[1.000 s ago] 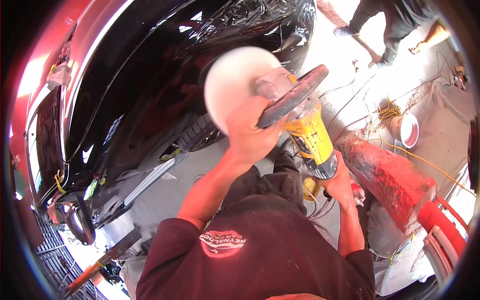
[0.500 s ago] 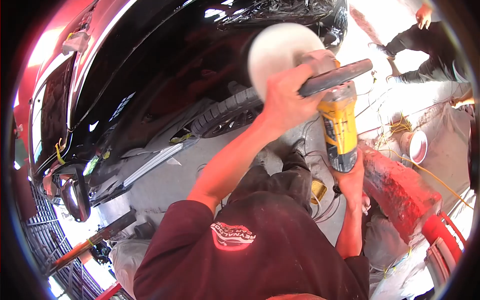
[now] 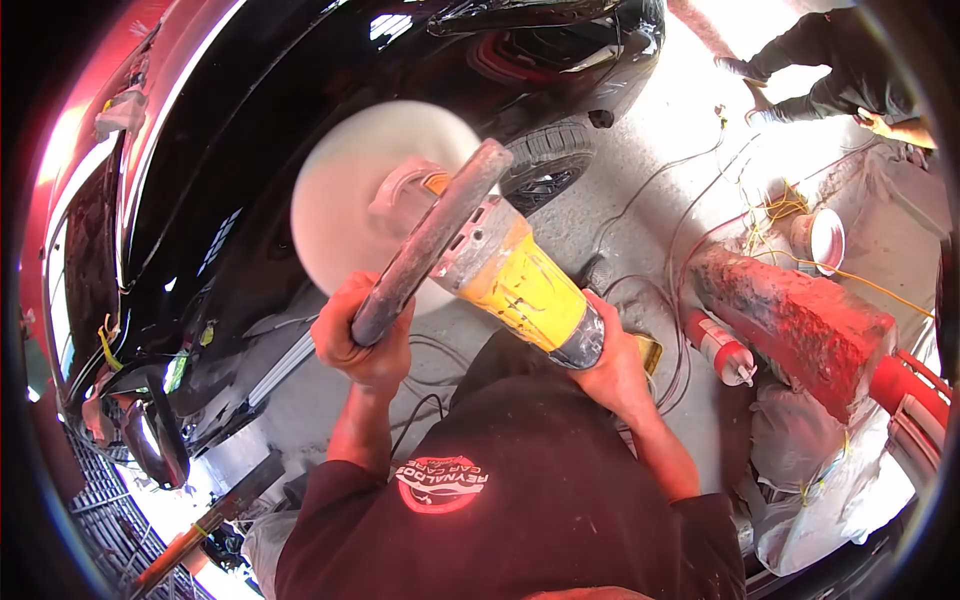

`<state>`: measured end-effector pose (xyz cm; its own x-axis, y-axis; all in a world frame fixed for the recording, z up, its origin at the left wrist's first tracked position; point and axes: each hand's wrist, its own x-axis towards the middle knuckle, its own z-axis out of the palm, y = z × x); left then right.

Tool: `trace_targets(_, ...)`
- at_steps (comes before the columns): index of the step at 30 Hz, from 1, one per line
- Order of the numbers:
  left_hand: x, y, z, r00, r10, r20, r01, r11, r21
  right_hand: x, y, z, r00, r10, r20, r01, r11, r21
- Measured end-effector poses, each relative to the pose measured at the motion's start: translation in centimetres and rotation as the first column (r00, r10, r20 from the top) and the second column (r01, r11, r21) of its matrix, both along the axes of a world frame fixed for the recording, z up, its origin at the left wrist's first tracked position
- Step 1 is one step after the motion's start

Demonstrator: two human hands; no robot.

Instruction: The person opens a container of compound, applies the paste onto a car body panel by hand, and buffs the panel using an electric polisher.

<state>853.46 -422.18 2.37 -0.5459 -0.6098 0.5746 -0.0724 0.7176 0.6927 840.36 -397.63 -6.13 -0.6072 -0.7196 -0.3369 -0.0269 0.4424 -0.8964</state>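
Observation:
A yellow and grey rotary polisher (image 3: pixel 530 295) with a large white pad (image 3: pixel 335 205) is in both my hands. My left hand (image 3: pixel 362 335) is closed round the lower end of its dark bar handle (image 3: pixel 430 240). Around the rear end of the tool body, my right hand (image 3: pixel 612 360) is closed. The pad looks smeared, as if spinning, and lies over the glossy black side of a car (image 3: pixel 250 130); whether it touches the paint I cannot tell.
A car tyre (image 3: pixel 550 160) is beyond the tool. Cables (image 3: pixel 680 250) run over the floor at right, near a red and white bottle (image 3: pixel 720 348), a red-stained beam (image 3: pixel 800 320) and a white bucket (image 3: pixel 820 240). Another person (image 3: pixel 840 75) is at upper right. The car's mirror (image 3: pixel 155 440) sticks out at left.
The polisher has swung left and nearer to me along the car, its pad moving from upper middle to the left. Both hands have moved with it and keep their hold.

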Motion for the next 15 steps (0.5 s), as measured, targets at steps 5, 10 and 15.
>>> trace_targets(5, -5.7, 0.1, -0.2, 0.995, -0.034, 0.089, 0.041, 0.996, -0.077, -2.7, 1.6, 0.2, 0.996, -0.082, -0.039, 0.084, 0.995, 0.053)
trace_targets(10, -15.3, 1.3, -1.4, 0.984, -0.166, 0.073, 0.156, 0.98, 0.121, -7.7, 3.5, 0.2, 0.971, -0.204, -0.124, 0.219, 0.968, 0.123)
trace_targets(15, -24.3, 1.8, -3.4, 0.951, -0.291, -0.109, 0.301, 0.949, 0.094, -13.1, 5.5, -2.7, 0.946, -0.304, -0.11, 0.31, 0.949, 0.052)
